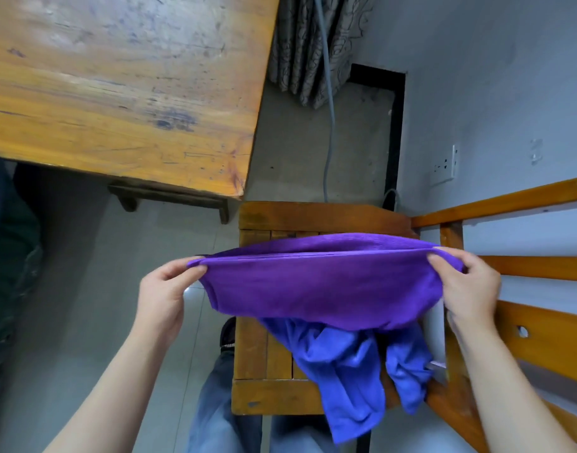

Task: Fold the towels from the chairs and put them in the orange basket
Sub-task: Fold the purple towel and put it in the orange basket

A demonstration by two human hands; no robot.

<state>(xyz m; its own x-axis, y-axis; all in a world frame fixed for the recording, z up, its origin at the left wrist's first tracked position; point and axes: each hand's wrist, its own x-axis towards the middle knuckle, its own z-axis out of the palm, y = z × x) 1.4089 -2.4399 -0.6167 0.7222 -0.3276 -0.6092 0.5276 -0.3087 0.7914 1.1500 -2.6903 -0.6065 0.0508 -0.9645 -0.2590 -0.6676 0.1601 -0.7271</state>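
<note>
Shows a scuffed orange-brown wooden table (117,93) upper left, over a pale grey tiled floor (84,273). Adds a grey wall (493,93) at right, carrying a white socket (444,166). Sets a patterned curtain (297,44) top centre, with a grey cable (330,125) hanging past it.

Soft, even indoor light; wide-angle bending at edges; slight blur.

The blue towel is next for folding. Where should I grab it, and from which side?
Probably pinch the blue towel at the loose end hanging over the near edge of the chair seat, coming in from the near side. The rest lies bunched in a heap, partly under the stretched purple towel, so no other corner shows.
</note>
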